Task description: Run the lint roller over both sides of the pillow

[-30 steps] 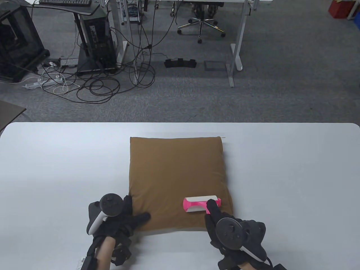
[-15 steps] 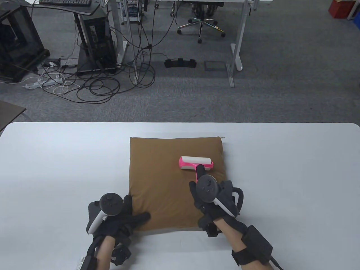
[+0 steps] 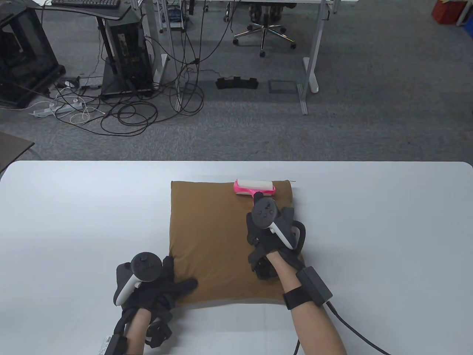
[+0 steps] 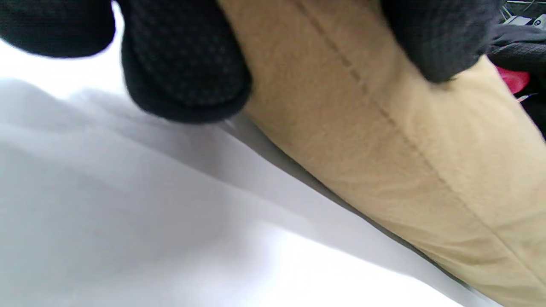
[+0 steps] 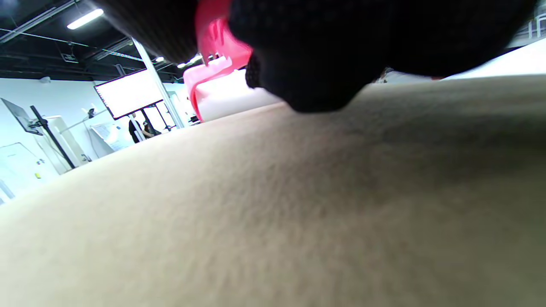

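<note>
The right hand (image 3: 271, 231) grips the handle of the pink-framed lint roller with a white roll (image 3: 255, 186), whose roll lies on the far edge of the square brown fabric pillow (image 3: 218, 240). The left hand (image 3: 155, 286) rests flat on the pillow's near left corner, fingers (image 4: 183, 64) spread. The pillow lies mid-way across the white table (image 3: 388, 229). No legible writing shows anywhere.

The pillow (image 3: 221, 240) is matt brown cloth with a soft, finely napped face and a stitched seam along its edge. The lint roller (image 3: 255, 187) has a glossy pink plastic frame around a white paper roll. The tabletop (image 3: 369, 229) is smooth, pale and faintly sheened; each hand wears black knit fabric, the left hand (image 3: 155, 284) and the right hand (image 3: 269, 229) alike.
</note>
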Available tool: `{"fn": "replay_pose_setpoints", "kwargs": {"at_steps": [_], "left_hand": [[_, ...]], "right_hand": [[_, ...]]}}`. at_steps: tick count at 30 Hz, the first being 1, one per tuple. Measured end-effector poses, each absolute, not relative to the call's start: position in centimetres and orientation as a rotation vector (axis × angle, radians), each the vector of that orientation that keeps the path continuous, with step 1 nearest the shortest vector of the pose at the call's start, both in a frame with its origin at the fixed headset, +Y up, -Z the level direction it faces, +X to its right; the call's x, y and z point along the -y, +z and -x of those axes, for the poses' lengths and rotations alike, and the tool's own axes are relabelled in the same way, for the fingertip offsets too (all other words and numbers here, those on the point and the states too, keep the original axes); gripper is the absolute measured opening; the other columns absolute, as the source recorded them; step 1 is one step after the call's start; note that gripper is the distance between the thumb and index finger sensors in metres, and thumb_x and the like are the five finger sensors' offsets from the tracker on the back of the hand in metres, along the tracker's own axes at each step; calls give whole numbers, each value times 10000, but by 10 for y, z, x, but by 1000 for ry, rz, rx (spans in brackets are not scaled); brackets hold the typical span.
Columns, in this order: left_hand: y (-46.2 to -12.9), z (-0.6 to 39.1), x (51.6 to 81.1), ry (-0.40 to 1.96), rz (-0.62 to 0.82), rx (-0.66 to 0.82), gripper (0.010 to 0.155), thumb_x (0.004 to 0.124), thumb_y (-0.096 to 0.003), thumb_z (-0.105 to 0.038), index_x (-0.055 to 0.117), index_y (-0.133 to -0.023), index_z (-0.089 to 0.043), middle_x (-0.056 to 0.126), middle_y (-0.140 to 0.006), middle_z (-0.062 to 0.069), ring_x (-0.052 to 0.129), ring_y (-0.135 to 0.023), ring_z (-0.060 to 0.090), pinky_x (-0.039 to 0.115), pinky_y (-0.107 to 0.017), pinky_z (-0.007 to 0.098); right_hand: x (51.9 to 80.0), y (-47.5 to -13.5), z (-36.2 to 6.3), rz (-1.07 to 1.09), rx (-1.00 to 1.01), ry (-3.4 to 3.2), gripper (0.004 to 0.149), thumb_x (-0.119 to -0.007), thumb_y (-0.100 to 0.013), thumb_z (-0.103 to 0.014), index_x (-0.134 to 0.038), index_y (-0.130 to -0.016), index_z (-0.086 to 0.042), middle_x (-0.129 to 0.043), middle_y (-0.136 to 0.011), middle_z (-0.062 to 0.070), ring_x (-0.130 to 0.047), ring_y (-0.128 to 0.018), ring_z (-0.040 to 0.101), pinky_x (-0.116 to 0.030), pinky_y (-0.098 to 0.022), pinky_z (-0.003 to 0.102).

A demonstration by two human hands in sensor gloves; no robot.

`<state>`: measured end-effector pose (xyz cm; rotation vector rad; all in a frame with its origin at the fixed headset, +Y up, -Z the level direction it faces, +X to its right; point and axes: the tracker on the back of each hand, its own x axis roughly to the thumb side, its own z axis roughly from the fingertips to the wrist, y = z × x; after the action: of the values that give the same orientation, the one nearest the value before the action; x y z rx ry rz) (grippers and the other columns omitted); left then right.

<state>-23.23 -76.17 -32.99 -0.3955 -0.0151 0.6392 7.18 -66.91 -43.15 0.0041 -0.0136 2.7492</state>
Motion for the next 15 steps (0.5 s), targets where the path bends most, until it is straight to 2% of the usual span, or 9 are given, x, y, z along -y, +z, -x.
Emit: {"fn": "replay_pose_setpoints", "kwargs": {"at_steps": [7,15], "left_hand": [[-330,233,761,638,393,15,1086,766,-374,-727,260,-1075,-70,895,-735,136,1006,-251,207,834,-277,486],[-330,233,761,632,392,17,1087,764,-373,-729,260,-1074,-69,895,-735,141,1006,-246,209,834,-273,486]], "right_hand": [[660,-407,-79,-142,26,2745,607,-618,-616,-395,-402,-1123,-140,-938,-625,165,-955,-181,146,-853,-232,457],[644,-344,-95,-349,82,2766,597,-643,-609,-419,-517,-1093,-92,-971,-475,124,-957,-128,133,-863,-202,446]]}}
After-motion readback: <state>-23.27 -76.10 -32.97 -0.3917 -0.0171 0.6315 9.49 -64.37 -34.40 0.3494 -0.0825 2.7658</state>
